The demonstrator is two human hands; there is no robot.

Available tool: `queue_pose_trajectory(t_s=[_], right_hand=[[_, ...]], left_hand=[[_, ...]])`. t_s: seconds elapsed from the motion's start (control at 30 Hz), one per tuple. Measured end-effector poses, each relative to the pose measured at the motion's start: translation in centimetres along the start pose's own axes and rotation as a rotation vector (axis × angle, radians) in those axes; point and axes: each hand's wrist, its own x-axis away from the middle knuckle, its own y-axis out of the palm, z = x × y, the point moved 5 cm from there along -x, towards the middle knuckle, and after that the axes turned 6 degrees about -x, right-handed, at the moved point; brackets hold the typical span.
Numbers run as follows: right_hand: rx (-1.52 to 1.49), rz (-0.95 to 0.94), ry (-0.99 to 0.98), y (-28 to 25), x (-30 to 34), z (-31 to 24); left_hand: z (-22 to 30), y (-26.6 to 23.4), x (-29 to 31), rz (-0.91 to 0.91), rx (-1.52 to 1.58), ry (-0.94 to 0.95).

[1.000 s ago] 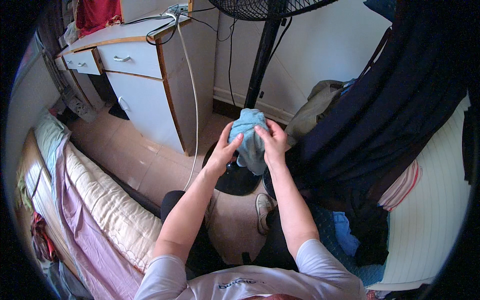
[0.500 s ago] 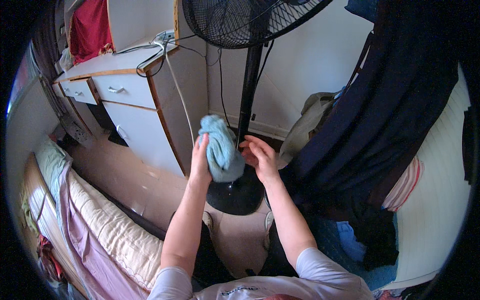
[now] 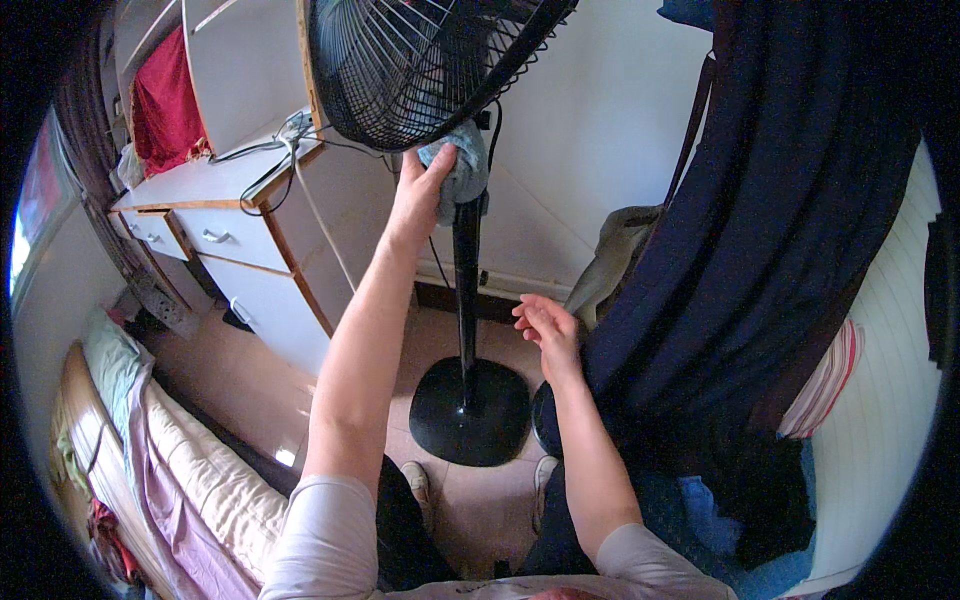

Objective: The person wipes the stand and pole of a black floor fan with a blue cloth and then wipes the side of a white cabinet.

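Note:
My left hand (image 3: 425, 195) is raised to the top of the stand of a black pedestal fan (image 3: 466, 290), just under its wire cage (image 3: 400, 75). It presses a light blue-green cloth (image 3: 465, 165) around the pole, with thumb and fingers closed on the cloth. Lower down and to the right, my right hand (image 3: 552, 330) hangs in the air with nothing in it, its fingers loosely bent and apart. The fan's black base (image 3: 468, 412) rests on the tiled floor in front of my feet.
A white cabinet with wood-coloured edges (image 3: 265, 250) stands to the left, cables on its top. A bed with cream bedding (image 3: 205, 470) lies at the lower left. Dark hanging fabric (image 3: 720, 250) fills the right, beside a grey-green bag (image 3: 610, 260).
My left hand has lifted the cloth from in front of the pole up against its top. The right hand has moved lower and to the right. The fan's cage appears tilted differently.

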Motion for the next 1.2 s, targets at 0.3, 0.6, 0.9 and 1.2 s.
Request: queue_pose_trajectory(t_s=[0.3, 0.6, 0.9, 1.2], right_hand=[[0.450, -0.176, -0.063, 2.1, -4.9, 6.8], [1.021, 0.010, -0.219, 5.7, -5.6, 9.0], [0.996, 0.203, -0.389, 6.7, -6.3, 10.0], [0.912, 0.022, -0.349, 5.5, -7.5, 10.5]], left_hand=[[-1.7, 0.8, -2.6, -0.591, 0.157, -0.276], [-2.6, 0.1, -2.1, -0.535, 0.045, -0.310], [-0.2, 1.2, -0.2, -0.208, -0.154, -0.134], [-1.2, 1.3, -0.2, 0.023, -0.164, 0.006]])
